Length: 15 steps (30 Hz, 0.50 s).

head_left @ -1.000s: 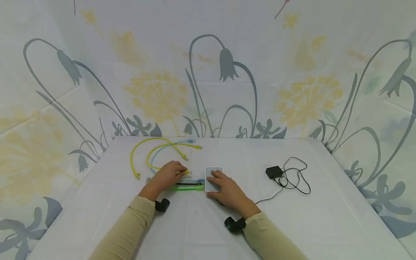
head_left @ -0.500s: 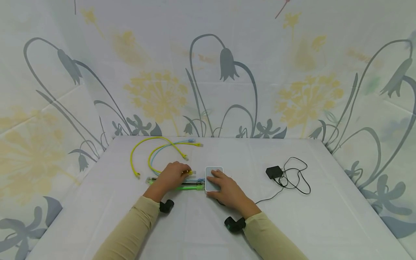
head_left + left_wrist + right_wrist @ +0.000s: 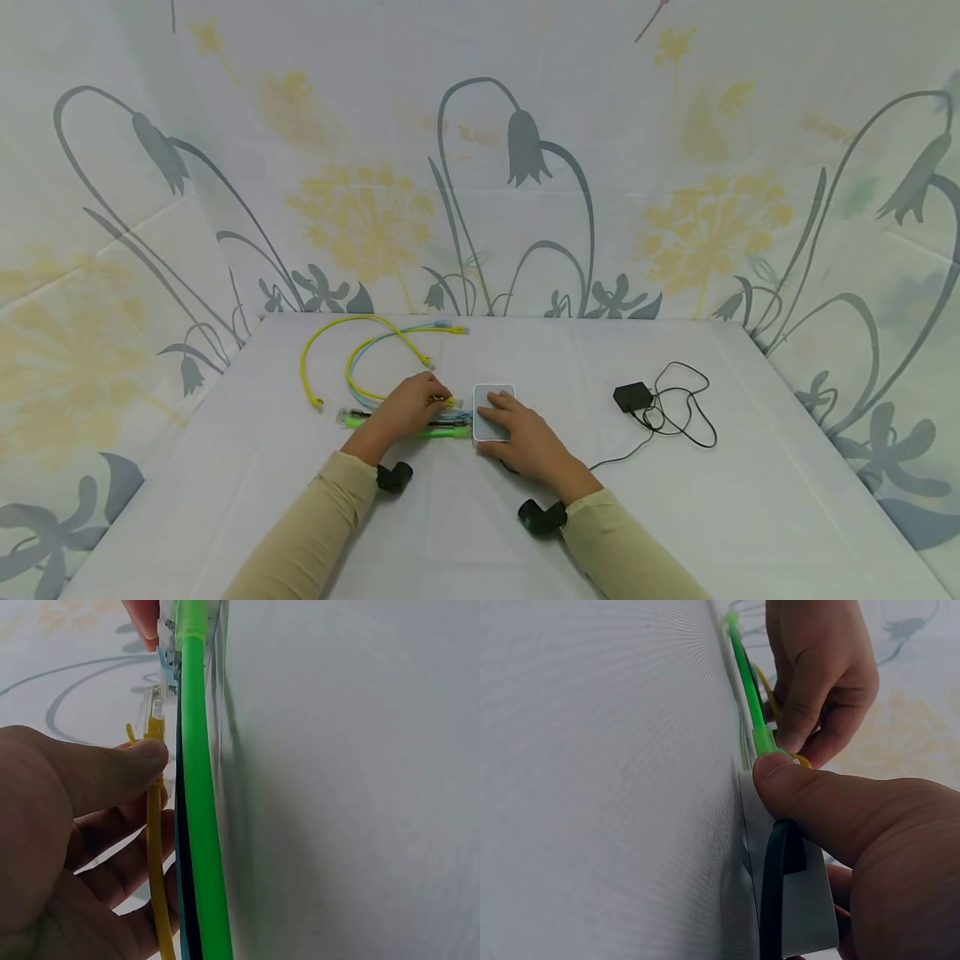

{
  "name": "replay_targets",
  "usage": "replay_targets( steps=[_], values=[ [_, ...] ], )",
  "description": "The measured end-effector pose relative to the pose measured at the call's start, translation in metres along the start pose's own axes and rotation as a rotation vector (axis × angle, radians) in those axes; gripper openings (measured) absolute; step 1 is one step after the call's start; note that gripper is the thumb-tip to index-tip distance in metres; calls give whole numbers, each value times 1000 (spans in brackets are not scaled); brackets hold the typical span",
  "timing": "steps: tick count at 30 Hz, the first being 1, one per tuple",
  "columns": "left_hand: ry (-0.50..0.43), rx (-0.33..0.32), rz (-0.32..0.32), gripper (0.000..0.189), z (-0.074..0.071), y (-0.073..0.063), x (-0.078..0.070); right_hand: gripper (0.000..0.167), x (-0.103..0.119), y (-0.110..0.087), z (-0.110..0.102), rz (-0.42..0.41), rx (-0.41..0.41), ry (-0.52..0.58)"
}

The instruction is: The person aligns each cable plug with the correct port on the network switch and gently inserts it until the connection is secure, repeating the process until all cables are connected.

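Note:
My left hand (image 3: 408, 408) pinches a yellow network cable (image 3: 154, 855) just behind its clear plug, between thumb and fingers. The plug points at the side of a small white network switch (image 3: 489, 427), a short way off its ports in the left wrist view. With fingers over its top and thumb (image 3: 780, 774) at the near edge, my right hand (image 3: 528, 442) holds the switch on the table. A green cable (image 3: 196, 750), a black one and a light blue one run into the same side of it. A black power cord (image 3: 771, 900) enters another face.
Another yellow cable (image 3: 303, 367) curves at the back left, beside a light blue cable (image 3: 386, 335). To the right lies a black power adapter (image 3: 632, 397) with its thin cord (image 3: 692, 417) looped. A patterned cloth backdrop (image 3: 480, 208) rises behind the table.
My left hand has moved to the right with the yellow plug, closer to the switch, and its cable loop has shifted right too. The right hand and the switch stay in place.

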<state>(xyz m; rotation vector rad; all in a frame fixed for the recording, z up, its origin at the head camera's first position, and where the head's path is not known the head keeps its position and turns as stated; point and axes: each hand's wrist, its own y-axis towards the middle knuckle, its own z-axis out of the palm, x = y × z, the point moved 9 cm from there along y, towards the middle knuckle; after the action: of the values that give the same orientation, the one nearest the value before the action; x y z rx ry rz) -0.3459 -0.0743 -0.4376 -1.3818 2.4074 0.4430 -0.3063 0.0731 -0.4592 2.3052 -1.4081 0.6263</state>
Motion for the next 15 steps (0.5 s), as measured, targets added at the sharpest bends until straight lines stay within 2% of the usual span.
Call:
replay_targets(
  steps=[10, 15],
  values=[
    [-28, 27, -50, 18, 7, 4, 2, 59, -1, 1, 0, 18, 16, 10],
    [-29, 28, -53, 17, 8, 5, 2, 59, -2, 1, 2, 22, 16, 7]
  ],
)
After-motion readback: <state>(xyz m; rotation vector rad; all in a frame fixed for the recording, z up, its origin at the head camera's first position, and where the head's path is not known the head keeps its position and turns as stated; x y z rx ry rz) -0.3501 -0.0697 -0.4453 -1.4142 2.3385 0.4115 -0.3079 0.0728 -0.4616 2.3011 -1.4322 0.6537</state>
